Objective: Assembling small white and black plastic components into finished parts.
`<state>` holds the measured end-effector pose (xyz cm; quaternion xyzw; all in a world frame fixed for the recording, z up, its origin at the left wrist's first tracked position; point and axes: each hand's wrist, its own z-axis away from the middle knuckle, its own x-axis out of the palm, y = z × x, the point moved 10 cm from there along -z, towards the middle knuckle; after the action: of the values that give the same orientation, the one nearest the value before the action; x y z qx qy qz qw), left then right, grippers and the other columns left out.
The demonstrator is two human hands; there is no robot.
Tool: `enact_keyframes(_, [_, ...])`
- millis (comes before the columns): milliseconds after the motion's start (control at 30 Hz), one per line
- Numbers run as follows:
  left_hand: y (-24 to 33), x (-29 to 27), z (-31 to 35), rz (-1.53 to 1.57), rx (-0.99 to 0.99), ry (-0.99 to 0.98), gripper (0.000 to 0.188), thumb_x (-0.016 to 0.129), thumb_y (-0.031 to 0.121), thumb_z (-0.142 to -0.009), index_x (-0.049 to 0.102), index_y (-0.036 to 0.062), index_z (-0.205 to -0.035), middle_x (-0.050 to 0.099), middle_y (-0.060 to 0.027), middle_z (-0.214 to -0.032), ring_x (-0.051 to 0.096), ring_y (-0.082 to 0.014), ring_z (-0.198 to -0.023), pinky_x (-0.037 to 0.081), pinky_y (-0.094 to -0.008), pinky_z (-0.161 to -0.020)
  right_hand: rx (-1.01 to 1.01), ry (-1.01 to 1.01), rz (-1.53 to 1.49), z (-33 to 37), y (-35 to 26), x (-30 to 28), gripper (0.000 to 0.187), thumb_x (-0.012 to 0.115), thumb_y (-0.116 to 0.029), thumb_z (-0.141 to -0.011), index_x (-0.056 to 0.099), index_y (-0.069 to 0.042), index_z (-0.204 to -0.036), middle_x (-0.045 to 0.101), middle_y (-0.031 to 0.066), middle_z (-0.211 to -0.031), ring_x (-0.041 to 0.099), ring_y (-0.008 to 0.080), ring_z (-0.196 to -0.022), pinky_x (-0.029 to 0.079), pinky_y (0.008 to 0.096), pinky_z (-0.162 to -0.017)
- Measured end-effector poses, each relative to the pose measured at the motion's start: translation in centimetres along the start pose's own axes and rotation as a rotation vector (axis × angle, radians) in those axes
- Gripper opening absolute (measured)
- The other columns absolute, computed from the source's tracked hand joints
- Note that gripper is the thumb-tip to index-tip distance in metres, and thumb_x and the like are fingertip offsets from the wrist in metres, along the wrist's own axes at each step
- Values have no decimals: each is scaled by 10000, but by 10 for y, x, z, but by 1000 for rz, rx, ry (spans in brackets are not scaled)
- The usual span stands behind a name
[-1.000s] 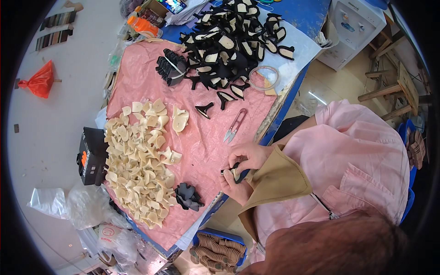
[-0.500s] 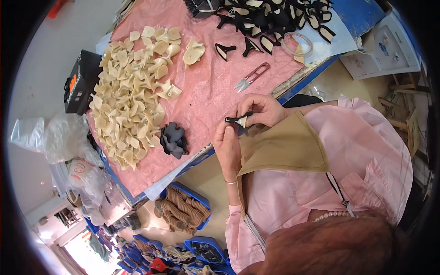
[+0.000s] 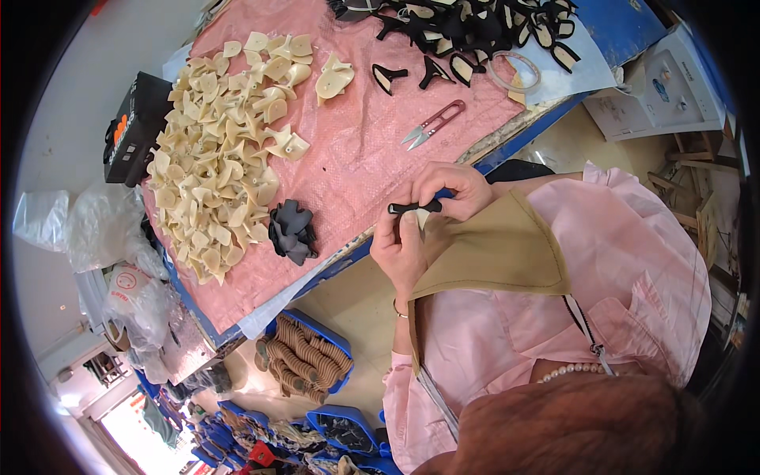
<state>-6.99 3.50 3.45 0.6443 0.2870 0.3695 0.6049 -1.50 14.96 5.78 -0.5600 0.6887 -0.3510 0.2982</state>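
Two hands: my left hand (image 3: 398, 252) pinches one end of a small pale pointed piece (image 3: 423, 218) topped with a soft black strip (image 3: 413, 208), thumb pressed to it; my right hand (image 3: 459, 188), fingers curled, grips the other end.
Black strip: half a second ago the pale part sat by my right fingers; now the black runs across between both hands and the pale tip points down, which I judge leaves the piece steadied from both sides.
Held place: in front of my tan cloth apron (image 3: 491, 249), by the near edge of the blue table (image 3: 621, 28).
Snips: red-handled steel snips (image 3: 430, 125) lie untouched on the pink plastic sheet (image 3: 356, 150).
Cream heap: glossy, curved cream pieces (image 3: 214, 158) spread left of them.
Grey bundle: petal-shaped dark grey cloth pieces (image 3: 293, 232) beside that heap.
Black pile: black-covered pieces with pale insides (image 3: 467, 28) at the far side.
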Motion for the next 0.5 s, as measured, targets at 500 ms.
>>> enact_keyframes(500, [-4,4,-6,209,-118,-132,304,545,-5,-860,559,-48,-1160,577,-113,-1176,533,-169,-1075,384,-292,-960,62,48,-251,0,15,0,190,668,-4,-792,568,-22,-952,559,95,-972,565,206,-936,443,336,-825])
